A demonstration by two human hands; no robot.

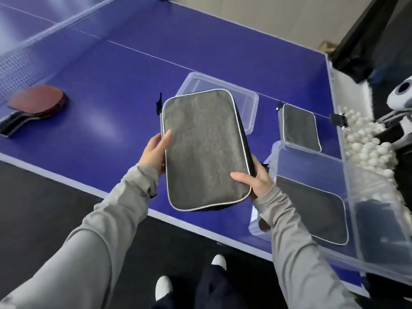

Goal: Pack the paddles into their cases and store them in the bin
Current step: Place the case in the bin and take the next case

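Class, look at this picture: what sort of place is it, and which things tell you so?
Probably a table tennis practice room: a blue table with a net, red paddles, and a trough of white balls beside it.

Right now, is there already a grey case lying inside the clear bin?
Yes, a grey case lies flat on the bottom of the clear bin, visible through its wall, while both hands hold another one above the table.

A blue table tennis table (116,63) carries a net (29,39) across its far left part. Past its right edge a white trough (341,90) holds a heap of white balls (365,148), with a white machine (401,94) beside them. Dark floor (33,197) lies below the near edge.
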